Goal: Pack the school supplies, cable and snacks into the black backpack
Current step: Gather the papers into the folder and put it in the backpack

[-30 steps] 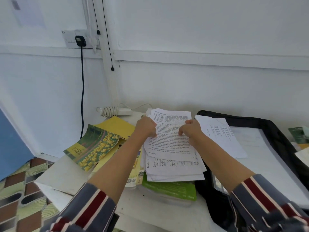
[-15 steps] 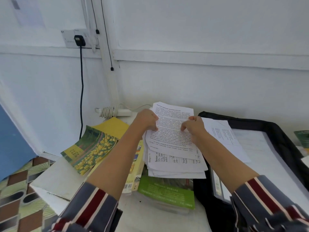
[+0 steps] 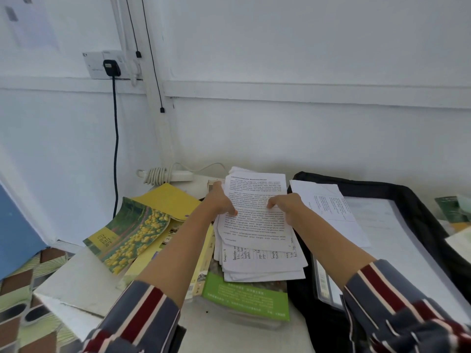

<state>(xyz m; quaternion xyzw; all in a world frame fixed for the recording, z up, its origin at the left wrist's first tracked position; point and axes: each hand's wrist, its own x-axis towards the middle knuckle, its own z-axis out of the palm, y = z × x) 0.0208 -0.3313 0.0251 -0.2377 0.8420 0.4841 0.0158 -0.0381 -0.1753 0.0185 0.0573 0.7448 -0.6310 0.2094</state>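
A loose stack of printed white papers [image 3: 257,240] lies on a green-covered book [image 3: 248,295] in the middle of the white table. My left hand [image 3: 220,203] grips the stack's left edge, thumb on the top sheet. My right hand [image 3: 285,206] pinches the top sheet near its right side. The open black backpack [image 3: 418,207] lies flat to the right, with white sheets [image 3: 328,207] spread inside it. A coiled white cable [image 3: 159,174] on a power strip sits by the wall behind the books.
Yellow books and a flower-covered booklet [image 3: 127,233] fan out left of the stack, near the table's left edge [image 3: 58,299]. A black cord [image 3: 116,138] hangs from the wall socket. A green packet [image 3: 452,208] lies at the far right. Patterned floor shows at lower left.
The top sheet was lifted slightly half a second ago and now lies flatter on the stack. Both hands stay on the papers, shifted little.
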